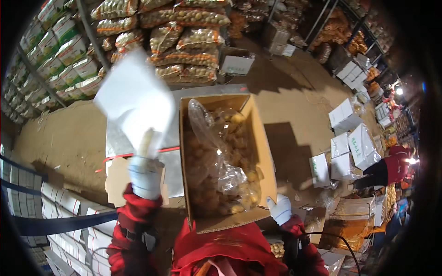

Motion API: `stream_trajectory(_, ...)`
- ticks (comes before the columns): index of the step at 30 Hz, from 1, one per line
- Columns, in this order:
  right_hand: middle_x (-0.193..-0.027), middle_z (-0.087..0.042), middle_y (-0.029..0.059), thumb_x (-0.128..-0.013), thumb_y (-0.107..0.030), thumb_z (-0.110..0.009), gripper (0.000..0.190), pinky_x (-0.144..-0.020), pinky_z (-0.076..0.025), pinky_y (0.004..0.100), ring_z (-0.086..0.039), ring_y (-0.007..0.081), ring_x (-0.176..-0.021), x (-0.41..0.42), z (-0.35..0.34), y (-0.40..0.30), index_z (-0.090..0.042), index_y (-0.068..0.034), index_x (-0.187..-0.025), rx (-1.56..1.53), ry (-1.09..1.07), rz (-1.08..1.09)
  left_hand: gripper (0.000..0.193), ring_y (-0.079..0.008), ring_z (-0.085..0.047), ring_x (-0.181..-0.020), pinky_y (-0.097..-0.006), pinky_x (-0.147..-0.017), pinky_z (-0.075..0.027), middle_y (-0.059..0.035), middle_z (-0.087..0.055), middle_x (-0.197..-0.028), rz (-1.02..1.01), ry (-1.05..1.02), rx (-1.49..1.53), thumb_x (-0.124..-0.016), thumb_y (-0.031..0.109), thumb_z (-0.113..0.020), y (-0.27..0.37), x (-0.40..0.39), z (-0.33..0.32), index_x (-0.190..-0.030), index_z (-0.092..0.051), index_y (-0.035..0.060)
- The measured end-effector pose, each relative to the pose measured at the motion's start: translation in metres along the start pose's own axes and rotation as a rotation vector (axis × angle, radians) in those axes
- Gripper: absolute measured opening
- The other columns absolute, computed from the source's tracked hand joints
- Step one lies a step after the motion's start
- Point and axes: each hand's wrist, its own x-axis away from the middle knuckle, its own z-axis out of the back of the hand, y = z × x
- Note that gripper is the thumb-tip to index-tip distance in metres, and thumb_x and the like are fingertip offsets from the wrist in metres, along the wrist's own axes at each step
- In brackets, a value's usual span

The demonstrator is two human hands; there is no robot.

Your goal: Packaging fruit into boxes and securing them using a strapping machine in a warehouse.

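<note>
My left hand (146, 172), in a white glove, holds up a white sheet (136, 93) over the left part of the table; motion blur hides what it is made of. In front of my body stands an open cardboard box (260, 151), its near edge against my red apron (224, 241). Inside, a clear plastic bag (229, 176) lies loosely gathered over many small, round, yellow-brown potatoes (238, 119). My gloved right hand (280, 208) grips the box at its near right corner, thumb on the rim.
A grey metal table (172, 172) with a red strap (169, 149) carries the box and a flat cardboard piece (121, 179). Net sacks (186, 34) are stacked beyond. White cartons stand at right (342, 114) and lower left (65, 238). A person in red (397, 164) bends at far right.
</note>
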Motion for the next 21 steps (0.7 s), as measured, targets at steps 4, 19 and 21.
stream_trajectory(4,-0.075,-0.064,0.0179,-0.082,-0.024,-0.061,0.026,-0.062,-0.048,0.0395,-0.063,0.0317,-0.07,0.003,0.004,-0.011,-0.063,-0.003,-0.095,-0.025,0.057,0.073,0.033,-0.0284,-0.046,-0.114,-0.0455,-0.095,-0.036,-0.0076,-0.053,-0.118,-0.639,-0.421,-0.7,-0.081,0.008,-0.048,0.01,0.038,-0.11,-0.113,-0.055,0.0116)
stream_trajectory(19,-0.13,-0.046,0.0128,-0.079,-0.038,-0.059,0.058,-0.097,-0.035,0.0405,-0.045,0.0284,-0.116,-0.223,0.083,-0.175,-0.045,-0.005,-0.125,0.312,0.301,0.98,0.081,-0.045,-0.032,-0.126,-0.0486,-0.103,-0.031,-0.0223,-0.022,-0.144,0.35,-0.564,-0.551,-0.074,0.052,-0.064,-0.087,-0.025,-0.235,-0.141,-0.025,0.028)
stream_trajectory(21,-0.133,-0.042,0.0117,-0.076,-0.035,-0.062,0.065,-0.101,-0.03,0.0428,-0.042,0.027,-0.119,-0.278,0.06,-0.186,-0.041,-0.006,-0.13,0.419,0.332,0.957,0.079,-0.0477,-0.041,-0.118,-0.0418,-0.099,-0.039,-0.0265,-0.023,-0.142,0.26,-0.582,-0.665,-0.077,0.049,-0.062,-0.088,-0.029,-0.255,-0.142,-0.023,0.0287)
